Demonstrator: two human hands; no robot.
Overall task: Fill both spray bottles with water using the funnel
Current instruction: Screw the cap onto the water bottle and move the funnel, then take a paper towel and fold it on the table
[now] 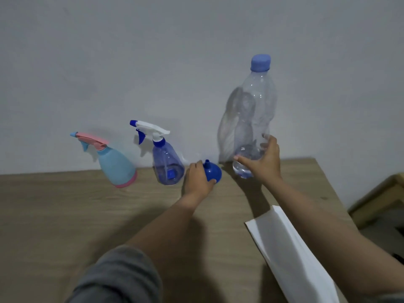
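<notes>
The small blue plastic funnel [212,171] lay mouth-down on the wooden desk [65,215], spout pointing up, between the spray bottles and the water bottle — a stable way to park it, and handy to both. The left hand [197,178] was curled over its near side, fingers wrapped on the cone, apparently taking hold of it to lift.

Just left of the funnel stood the translucent blue spray bottle with a white-and-blue trigger head [165,158], and farther left, near it but apart, the opaque light-blue spray bottle with a pink trigger and pink base [113,162]. Both stood upright against the pale wall with their trigger heads in place, so neither was ready to take the funnel; unscrewing would likely come first.

To the right of the funnel rose the tall clear plastic water bottle with a blue cap [251,119], capped and holding only a little water at the bottom. The right hand [265,159] gripped its lower body, thumb on the near side and fingers round the far side — seemingly steadying it.

A white folded sheet [288,248] lay on the desk under the right forearm.
</notes>
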